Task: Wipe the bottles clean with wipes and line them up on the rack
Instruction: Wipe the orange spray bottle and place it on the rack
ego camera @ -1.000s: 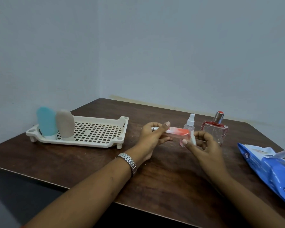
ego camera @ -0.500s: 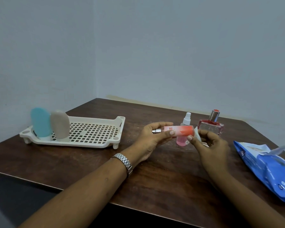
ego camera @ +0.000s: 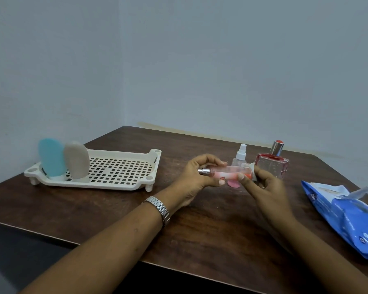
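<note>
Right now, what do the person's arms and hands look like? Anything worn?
The left arm and right arm are bare: no sleeves or gloves show. A silver metal link watch sits at the wrist of the left hand; the right hand wears nothing visible.

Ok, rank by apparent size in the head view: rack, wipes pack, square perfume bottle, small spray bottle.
rack and wipes pack: too close to rank; pack nearer, cropped
square perfume bottle
small spray bottle

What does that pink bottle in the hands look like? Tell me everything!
The pink bottle is a slim, clear tube, pink fading to orange, with a silver spray tip. It lies sideways above the table. The left hand grips the tip end; the right hand pinches the orange end with a white wipe.
</note>
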